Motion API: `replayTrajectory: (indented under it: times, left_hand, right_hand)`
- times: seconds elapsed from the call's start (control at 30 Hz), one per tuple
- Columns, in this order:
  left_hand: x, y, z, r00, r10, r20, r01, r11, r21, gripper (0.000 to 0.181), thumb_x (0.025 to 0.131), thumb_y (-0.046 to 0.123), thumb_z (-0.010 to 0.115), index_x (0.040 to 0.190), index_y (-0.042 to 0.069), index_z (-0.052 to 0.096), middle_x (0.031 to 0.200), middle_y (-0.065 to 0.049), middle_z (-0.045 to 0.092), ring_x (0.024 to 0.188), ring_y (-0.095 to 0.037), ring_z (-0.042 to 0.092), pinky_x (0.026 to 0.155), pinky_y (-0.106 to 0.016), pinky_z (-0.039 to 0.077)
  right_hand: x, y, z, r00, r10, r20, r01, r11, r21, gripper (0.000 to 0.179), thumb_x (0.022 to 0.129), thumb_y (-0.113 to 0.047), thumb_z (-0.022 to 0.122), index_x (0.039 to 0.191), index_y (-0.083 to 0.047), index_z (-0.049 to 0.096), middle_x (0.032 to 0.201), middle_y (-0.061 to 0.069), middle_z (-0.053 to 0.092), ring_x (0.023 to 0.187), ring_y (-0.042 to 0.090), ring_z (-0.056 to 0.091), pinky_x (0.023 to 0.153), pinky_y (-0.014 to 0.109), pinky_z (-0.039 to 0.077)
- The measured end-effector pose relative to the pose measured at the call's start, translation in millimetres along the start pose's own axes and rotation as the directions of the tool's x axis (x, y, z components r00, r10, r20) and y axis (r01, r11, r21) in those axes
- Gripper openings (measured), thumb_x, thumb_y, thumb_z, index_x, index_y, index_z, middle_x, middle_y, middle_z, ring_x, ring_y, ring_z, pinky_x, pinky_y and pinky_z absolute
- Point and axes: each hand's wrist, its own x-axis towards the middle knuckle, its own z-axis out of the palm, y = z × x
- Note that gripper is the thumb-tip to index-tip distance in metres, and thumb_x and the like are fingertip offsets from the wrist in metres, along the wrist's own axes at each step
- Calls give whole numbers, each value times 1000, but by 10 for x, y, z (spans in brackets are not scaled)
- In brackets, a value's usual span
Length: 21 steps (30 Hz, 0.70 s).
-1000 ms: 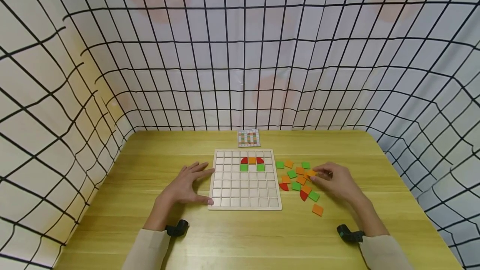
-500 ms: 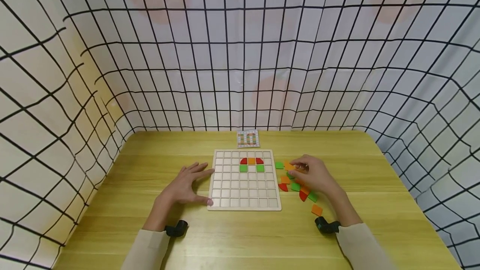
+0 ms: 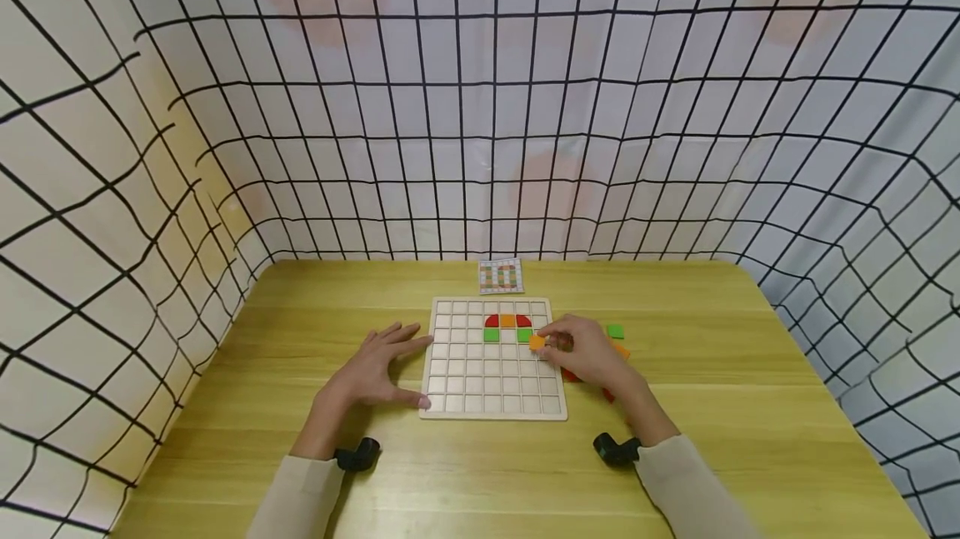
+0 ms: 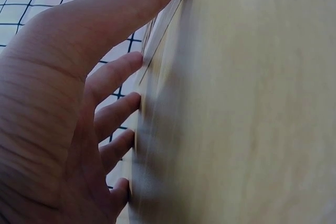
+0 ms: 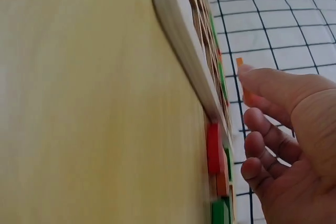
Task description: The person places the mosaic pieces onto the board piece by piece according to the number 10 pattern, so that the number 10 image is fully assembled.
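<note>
A pale wooden grid board [image 3: 480,378] lies mid-table with red quarter-circle, orange and green pieces set in its upper cells. My left hand [image 3: 382,368] rests at the board's left edge, fingers spread, thumb at the lower left corner. In the left wrist view its thumb [image 4: 121,3] lies along the edge. My right hand [image 3: 588,347] pinches an orange square tile [image 3: 537,342] between thumb and index finger, over the board's right side. The right wrist view shows that tile [image 5: 239,61] raised above the board, the other fingers curled loosely.
A small printed pattern card [image 3: 500,276] lies behind the board. Loose pieces, among them a green tile [image 3: 615,331] and a red piece [image 5: 214,148], lie right of the board, partly hidden by my right hand. A white wall with black grid lines [image 3: 480,106] encloses the table.
My right hand has moved left from the loose pieces to over the board's right side, carrying an orange tile. The left hand has stayed at the board's edge.
</note>
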Motion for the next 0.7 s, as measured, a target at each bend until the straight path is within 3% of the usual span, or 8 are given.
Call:
replayTrajectory:
  times: [0.3,0.7]
  left_hand:
    - [4,-8,4,1000,3,0,-3,1000,1,102,68,68,85,154,25,50,168,-13,34,156,-45,23,122,-74,13]
    - [3,6,-7,1000,8,3,-8,1000,-5,102,69,67,85,154,25,50,168,-13,33,156,-45,22,122,-75,12]
  right_hand:
    - [8,-100,116,998,8,70,-8,1000,4,25,92,-24,78,115,-13,78,92,-4,62,82,15,53,70,25,48]
    - [13,-106,176,999,38,36,-38,999,-2,23,92,-21,76,113,-12,78,92,-1,62,83,15,54,73,26,48]
